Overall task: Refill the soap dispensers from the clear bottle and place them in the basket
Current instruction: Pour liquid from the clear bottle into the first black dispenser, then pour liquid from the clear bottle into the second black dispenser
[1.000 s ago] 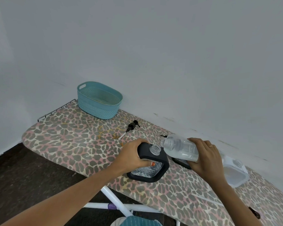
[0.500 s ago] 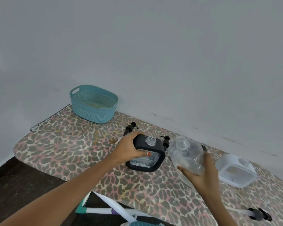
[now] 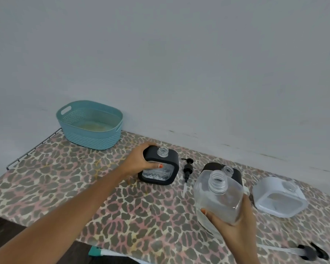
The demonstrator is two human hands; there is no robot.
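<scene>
My left hand [image 3: 139, 161] grips a black-framed soap dispenser [image 3: 164, 171] that stands upright on the board, its neck open and clear liquid in its lower part. My right hand [image 3: 234, 223] holds the clear bottle [image 3: 220, 197] upright and uncapped, right of that dispenser. A second black dispenser [image 3: 233, 173] stands partly hidden behind the bottle. A white dispenser [image 3: 280, 199] sits further right. The teal basket [image 3: 91, 136] stands at the back left by the wall.
A black pump head with its tube [image 3: 187, 173] lies between the two black dispensers. Another pump [image 3: 311, 253] lies at the board's front right edge. The leopard-print ironing board [image 3: 65, 180] ends in a wire rack at the left; the wall runs close behind.
The clear bottle went from tilted over the dispenser's neck to upright and pulled back right. My left hand has shifted the dispenser left, toward the basket. The view has swung right.
</scene>
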